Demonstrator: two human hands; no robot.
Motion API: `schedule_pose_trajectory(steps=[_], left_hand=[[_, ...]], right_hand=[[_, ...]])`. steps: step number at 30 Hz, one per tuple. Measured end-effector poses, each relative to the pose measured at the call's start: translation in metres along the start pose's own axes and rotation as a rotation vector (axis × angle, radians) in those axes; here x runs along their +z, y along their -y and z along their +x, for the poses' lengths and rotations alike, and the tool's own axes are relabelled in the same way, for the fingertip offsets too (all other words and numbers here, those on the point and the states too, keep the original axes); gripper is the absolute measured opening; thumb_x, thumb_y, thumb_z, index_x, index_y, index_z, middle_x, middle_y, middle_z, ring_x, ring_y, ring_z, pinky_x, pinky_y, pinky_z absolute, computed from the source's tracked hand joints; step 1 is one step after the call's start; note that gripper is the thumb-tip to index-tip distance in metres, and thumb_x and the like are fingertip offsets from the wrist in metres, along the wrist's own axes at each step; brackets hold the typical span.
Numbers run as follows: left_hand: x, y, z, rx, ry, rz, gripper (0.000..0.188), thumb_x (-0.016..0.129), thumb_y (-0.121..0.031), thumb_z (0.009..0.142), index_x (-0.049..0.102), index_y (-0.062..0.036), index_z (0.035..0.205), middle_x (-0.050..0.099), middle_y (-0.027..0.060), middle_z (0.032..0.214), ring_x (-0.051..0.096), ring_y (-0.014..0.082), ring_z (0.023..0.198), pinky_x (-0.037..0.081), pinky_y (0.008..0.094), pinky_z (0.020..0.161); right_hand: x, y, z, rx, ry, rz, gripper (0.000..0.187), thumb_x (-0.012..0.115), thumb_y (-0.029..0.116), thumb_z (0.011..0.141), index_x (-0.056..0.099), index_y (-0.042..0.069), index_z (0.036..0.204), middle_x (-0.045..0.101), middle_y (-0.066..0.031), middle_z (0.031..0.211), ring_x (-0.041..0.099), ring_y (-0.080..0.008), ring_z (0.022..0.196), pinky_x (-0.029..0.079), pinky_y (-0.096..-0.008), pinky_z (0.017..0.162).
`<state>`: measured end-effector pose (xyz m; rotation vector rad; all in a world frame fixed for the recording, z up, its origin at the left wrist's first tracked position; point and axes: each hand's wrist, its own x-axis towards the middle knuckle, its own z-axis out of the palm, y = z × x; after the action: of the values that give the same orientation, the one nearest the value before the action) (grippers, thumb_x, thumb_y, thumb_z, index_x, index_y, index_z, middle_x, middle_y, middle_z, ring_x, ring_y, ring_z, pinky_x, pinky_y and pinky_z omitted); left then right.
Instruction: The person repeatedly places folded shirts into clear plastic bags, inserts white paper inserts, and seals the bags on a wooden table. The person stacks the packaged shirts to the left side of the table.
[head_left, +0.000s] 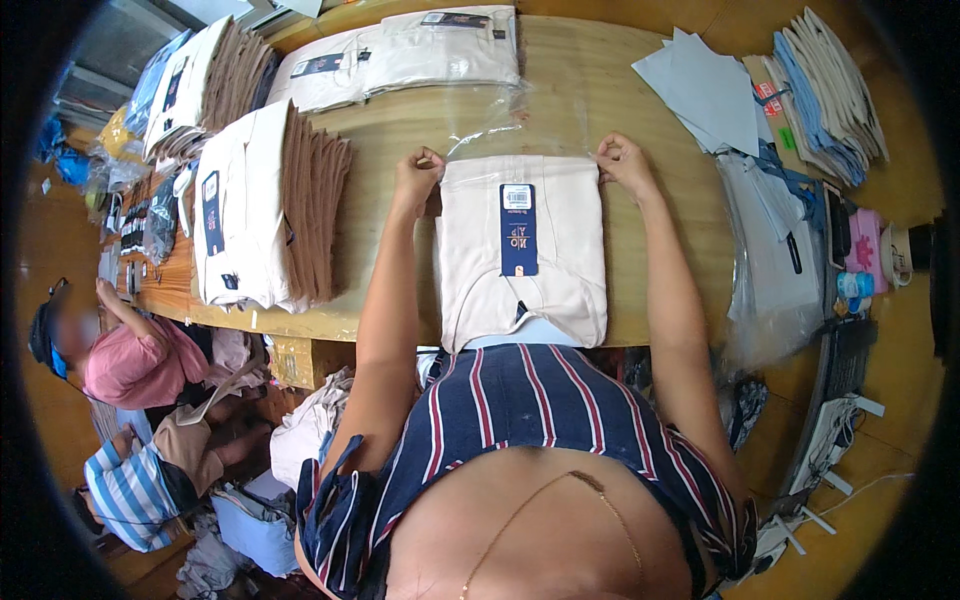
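A folded cream garment (573,240), which looks like a pair of trousers, lies flat on the table before me. A navy tag (519,235) with a white label rests on its middle. Clear plastic film (490,132), apparently a bag, stretches beyond the garment's far edge. At the far left corner my left hand (420,178) is closed in a pinch on the film. My right hand (626,168) pinches likewise at the far right corner. The film is so thin that its exact outline is hard to see.
Tall stacks of folded cream garments (245,225) stand at the left, with bagged ones (440,50) along the far edge. On the right lie white sheets (700,90), plastic bags (770,240) and another garment pile (830,95). A person in pink (145,365) sits at the left.
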<state>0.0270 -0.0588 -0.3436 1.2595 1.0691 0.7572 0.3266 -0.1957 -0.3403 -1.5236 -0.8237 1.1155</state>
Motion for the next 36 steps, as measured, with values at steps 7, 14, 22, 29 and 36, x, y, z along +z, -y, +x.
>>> schedule_pose_trajectory(steps=[7,14,22,29,36], left_hand=[[-0.007,-0.006,-0.013,-0.002,0.097,0.125,0.014,0.049,0.010,0.067,0.050,-0.0048,0.066,0.049,-0.0024,0.060,0.043,0.0055,0.052,0.034,0.0188,0.047],[-0.010,-0.015,-0.034,-0.021,0.205,0.114,0.015,0.046,0.010,0.066,0.046,-0.0052,0.065,0.046,-0.0023,0.059,0.043,0.0062,0.053,0.034,0.0197,0.048],[-0.019,-0.023,-0.063,-0.037,0.314,0.004,0.014,0.045,0.007,0.067,0.044,-0.0068,0.066,0.044,-0.0044,0.063,0.039,0.0064,0.056,0.029,0.0190,0.050],[-0.028,-0.017,-0.095,-0.383,0.412,-0.424,0.015,0.045,0.007,0.072,0.044,-0.0081,0.071,0.047,-0.0025,0.065,0.047,0.0089,0.058,0.043,0.0238,0.055],[-0.029,-0.006,-0.141,-0.390,0.329,-0.370,0.015,0.045,0.006,0.074,0.044,-0.0083,0.070,0.048,-0.0015,0.066,0.051,0.0101,0.062,0.045,0.0241,0.058]], right_hand=[[-0.005,0.002,-0.014,0.003,0.160,0.005,0.013,0.054,-0.006,0.071,0.047,0.004,0.072,0.055,-0.0034,0.066,0.054,-0.0103,0.059,0.045,-0.0221,0.052],[-0.005,0.002,-0.025,0.024,0.310,-0.079,0.016,0.050,-0.011,0.062,0.045,0.004,0.064,0.051,-0.0028,0.060,0.052,-0.0096,0.053,0.042,-0.0205,0.046],[0.007,0.018,-0.057,0.139,0.366,-0.131,0.017,0.048,-0.010,0.059,0.041,0.006,0.061,0.045,0.0001,0.050,0.050,-0.0083,0.040,0.034,-0.0188,0.034],[0.011,0.009,-0.091,0.225,0.444,-0.061,0.017,0.045,-0.010,0.060,0.039,0.006,0.062,0.046,0.0000,0.049,0.051,-0.0083,0.039,0.035,-0.0184,0.032],[0.014,0.002,-0.125,0.261,0.503,-0.097,0.018,0.044,-0.010,0.063,0.038,0.007,0.062,0.045,0.0001,0.049,0.051,-0.0084,0.040,0.031,-0.0193,0.030]])
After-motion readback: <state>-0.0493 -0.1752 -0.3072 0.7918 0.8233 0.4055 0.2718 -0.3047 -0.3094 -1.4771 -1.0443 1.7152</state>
